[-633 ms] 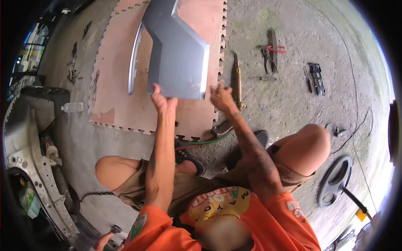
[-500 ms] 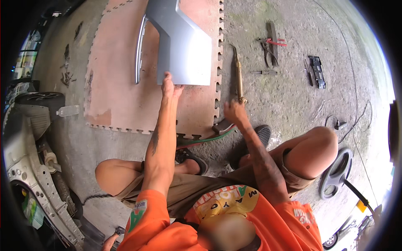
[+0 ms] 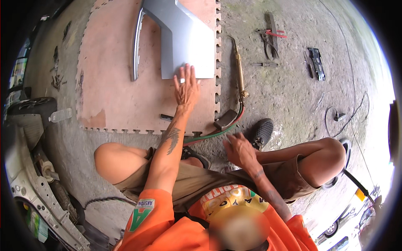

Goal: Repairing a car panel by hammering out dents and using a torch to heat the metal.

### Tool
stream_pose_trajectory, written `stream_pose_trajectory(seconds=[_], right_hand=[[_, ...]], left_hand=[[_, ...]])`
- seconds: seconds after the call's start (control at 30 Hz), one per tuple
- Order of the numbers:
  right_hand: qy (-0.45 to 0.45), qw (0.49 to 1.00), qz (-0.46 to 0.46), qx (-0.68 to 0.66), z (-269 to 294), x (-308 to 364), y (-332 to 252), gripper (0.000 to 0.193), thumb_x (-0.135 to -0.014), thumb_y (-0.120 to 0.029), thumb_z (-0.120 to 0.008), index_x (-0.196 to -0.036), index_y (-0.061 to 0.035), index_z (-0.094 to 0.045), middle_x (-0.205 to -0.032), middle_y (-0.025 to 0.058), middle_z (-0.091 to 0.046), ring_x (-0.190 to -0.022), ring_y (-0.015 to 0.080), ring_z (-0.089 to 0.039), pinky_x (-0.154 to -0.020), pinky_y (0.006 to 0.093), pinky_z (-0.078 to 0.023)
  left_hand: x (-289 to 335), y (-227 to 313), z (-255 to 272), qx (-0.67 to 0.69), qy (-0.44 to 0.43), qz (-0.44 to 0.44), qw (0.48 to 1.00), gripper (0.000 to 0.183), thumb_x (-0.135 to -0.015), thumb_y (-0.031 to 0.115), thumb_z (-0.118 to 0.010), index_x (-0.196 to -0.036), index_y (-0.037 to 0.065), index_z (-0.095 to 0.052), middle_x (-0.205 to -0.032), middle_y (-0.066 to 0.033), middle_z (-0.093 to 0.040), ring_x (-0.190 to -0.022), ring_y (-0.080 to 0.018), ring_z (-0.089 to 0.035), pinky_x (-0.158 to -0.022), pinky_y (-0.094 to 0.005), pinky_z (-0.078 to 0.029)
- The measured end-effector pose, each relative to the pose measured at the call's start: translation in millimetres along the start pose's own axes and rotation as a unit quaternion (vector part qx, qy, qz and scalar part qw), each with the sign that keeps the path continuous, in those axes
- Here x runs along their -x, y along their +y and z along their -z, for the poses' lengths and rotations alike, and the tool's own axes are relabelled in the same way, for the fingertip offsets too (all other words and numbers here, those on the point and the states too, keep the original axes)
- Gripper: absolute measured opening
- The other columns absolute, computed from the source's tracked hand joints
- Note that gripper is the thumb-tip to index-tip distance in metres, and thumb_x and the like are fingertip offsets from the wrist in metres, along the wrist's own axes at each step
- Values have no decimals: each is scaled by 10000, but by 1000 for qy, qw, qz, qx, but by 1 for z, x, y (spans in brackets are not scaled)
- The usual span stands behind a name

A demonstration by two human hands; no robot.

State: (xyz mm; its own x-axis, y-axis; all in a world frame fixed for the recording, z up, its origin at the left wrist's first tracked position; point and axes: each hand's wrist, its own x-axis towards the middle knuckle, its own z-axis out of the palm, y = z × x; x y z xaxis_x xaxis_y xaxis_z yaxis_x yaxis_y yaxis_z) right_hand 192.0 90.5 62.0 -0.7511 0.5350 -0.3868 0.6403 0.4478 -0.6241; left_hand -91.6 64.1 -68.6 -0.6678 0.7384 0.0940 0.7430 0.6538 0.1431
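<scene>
Left hand [image 3: 186, 87] — fingers spread, flat, palm down on the near edge of the silver-grey angular metal body panel [image 3: 184, 39], which lies on the pinkish interlocking foam mat [image 3: 113, 96]. Right hand [image 3: 239, 149] — loosely open, holding nothing, above the ground near the black mesh shoe [image 3: 262, 132].

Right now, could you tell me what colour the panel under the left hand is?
Silver-grey panel, seen in the head view.

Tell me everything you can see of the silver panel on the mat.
The silver panel is a smooth, painted-looking body piece, angular, with a notch in its far edge and a narrow strip curving down its left side. It lies flat on the brown foam mat, its near edge square and close to the mat's toothed right border. Its top runs out of the picture. The left hand rests palm down on the near edge, fingers spread; the right hand is off it.
</scene>
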Motion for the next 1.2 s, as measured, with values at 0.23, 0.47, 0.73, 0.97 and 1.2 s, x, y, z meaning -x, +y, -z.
stream_pose_trajectory(seconds=[0.23, 0.47, 0.73, 0.97, 1.2], right_hand=[[67, 997, 24, -31, -6, 7, 17, 203, -891, -170, -621, -1013, -12, -658, -906, 223, -641, -813, 426, -644, -697, 494, -522], [78, 992, 20, -99, -17, -7, 29, 133, -888, -138, -618, -968, -41, -661, -885, 224, -649, -795, 427, -645, -692, 502, -520], [15, 994, -42, -98, -34, -12, 27, 217, -880, -218, -620, -932, -16, -678, -928, 249, -657, -873, 441, -646, -752, 511, -529], [-90, 994, 2, -57, -47, -1, 27, 249, -834, -272, -625, -858, -37, -703, -1018, 231, -660, -911, 417, -665, -797, 493, -547], [-13, 992, 64, -110, -48, 0, 16, 239, -819, -286, -646, -850, -55, -698, -985, 228, -662, -899, 408, -655, -800, 494, -529]], left_hand=[[-43, 22, -34, -10, -14, -191, 981, 735, -982, 444, -447, -1533, 15, -219, -1627, -137, -138, -1502, -326, -108, -1188, -569, -90], [-27, 15, -13, -110, -171, -352, 914, 676, -1022, 455, -255, -1542, 30, -186, -1635, -110, -107, -1509, -277, -86, -1223, -466, -41], [52, 32, 24, 117, -142, -50, 982, 416, -976, 276, -458, -1273, 1, -552, -1290, -200, -552, -1128, -342, -559, -1033, -473, -359], [119, 42, 49, 4, -301, 237, 924, 292, -892, 192, -609, -1108, 0, -650, -1074, -248, -671, -972, -395, -661, -841, -461, -529], [115, 25, 61, 134, -272, 133, 944, 379, -850, 186, -641, -1191, 22, -615, -1174, -268, -636, -1117, -416, -604, -970, -448, -473]])
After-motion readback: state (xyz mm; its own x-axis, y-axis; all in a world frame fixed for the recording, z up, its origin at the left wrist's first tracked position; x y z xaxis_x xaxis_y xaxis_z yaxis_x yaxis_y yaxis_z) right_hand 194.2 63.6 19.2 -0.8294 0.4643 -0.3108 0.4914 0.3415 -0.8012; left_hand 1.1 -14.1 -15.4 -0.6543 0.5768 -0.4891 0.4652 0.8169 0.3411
